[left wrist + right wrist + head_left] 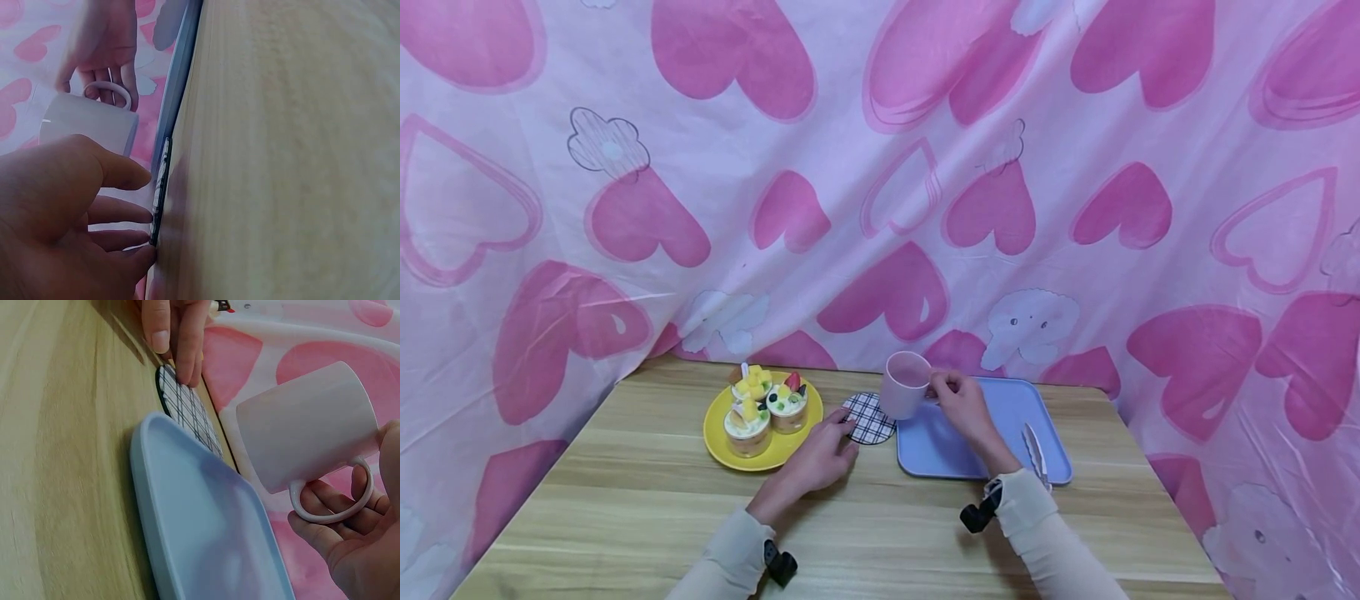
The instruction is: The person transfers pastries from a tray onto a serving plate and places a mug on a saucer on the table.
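My right hand grips a pale pink mug by its handle. The mug is upright and raised; in the right wrist view its base is apart from the blue tray. A round coaster in black-and-white check lies flat on the table, left of the tray. At the coaster's left edge is my left hand, its fingertips resting on the checked top and its thumb off to the near side. Seen from the left wrist, the coaster is edge-on beside those fingers.
A yellow plate left of the coaster bears three dessert cups topped with fruit. White-and-silver tongs lie on the tray's right side. A curtain with pink hearts hangs close behind the wooden table.
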The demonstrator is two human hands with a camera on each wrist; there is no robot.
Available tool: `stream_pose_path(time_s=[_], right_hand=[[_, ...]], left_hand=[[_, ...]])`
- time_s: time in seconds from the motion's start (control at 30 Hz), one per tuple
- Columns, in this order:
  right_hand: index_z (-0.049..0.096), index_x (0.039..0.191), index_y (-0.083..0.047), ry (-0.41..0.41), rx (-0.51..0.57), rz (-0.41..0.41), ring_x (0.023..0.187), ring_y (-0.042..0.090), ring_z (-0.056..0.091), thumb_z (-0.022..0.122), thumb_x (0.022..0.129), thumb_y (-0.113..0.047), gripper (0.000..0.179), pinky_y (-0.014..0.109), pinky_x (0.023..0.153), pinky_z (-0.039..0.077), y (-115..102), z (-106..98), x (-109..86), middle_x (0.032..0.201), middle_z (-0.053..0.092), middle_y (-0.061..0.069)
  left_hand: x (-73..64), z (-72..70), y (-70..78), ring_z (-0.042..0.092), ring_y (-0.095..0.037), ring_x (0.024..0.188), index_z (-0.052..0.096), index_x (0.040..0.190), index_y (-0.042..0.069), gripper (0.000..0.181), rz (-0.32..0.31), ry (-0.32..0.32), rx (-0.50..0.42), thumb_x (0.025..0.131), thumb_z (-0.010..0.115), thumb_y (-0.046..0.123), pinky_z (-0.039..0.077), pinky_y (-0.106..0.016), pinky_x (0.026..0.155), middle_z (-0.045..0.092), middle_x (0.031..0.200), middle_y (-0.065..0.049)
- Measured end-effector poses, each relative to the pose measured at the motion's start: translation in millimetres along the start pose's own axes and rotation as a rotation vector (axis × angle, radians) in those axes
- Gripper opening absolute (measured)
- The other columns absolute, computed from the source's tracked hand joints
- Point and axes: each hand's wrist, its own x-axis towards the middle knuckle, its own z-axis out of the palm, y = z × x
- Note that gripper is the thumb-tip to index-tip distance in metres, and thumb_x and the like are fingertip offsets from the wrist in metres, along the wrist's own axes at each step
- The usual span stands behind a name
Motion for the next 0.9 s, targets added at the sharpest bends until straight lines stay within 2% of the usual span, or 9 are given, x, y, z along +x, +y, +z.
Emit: stream_pose_path(time_s=[0.27, 0.6, 0.9], right_hand=[[0.074, 0.096, -0.002, -0.02, -0.017, -0.043, 0.1, 0.028, 0.078, 0.063, 0.108, -0.031, 0.034, 0.041, 0.095, 0.065, -0.1, 15.0, -1.1, 0.107, 0.079, 0.014], [0.076, 0.096, -0.003, -0.049, -0.012, -0.043, 0.096, 0.022, 0.077, 0.064, 0.108, -0.035, 0.036, 0.034, 0.089, 0.064, 1.1, 29.8, -2.9, 0.102, 0.08, 0.013], [0.073, 0.096, 0.002, -0.05, -0.005, -0.051, 0.101, 0.031, 0.078, 0.064, 0.108, -0.034, 0.039, 0.026, 0.081, 0.058, 3.4, 39.8, -5.2, 0.1, 0.08, 0.015]], left_hand=[[-1.1, -0.2, -1.6, 0.044, -0.046, 0.156, 0.057, 0.149, -0.011, 0.053, -0.011, -0.007, -0.01, 0.105, 0.067, 0.015, 0.04, -0.06, 0.126, 0.043, 0.168, -0.029], [-1.6, -0.2, -2.1, 0.046, -0.046, 0.154, 0.056, 0.149, -0.012, 0.052, 0.007, -0.004, -0.016, 0.105, 0.067, 0.014, 0.042, -0.059, 0.124, 0.043, 0.167, -0.03], [-2.2, -1.9, 0.1, 0.045, -0.045, 0.156, 0.054, 0.152, -0.01, 0.053, 0.001, -0.02, -0.04, 0.105, 0.067, 0.014, 0.042, -0.06, 0.124, 0.041, 0.169, -0.029]])
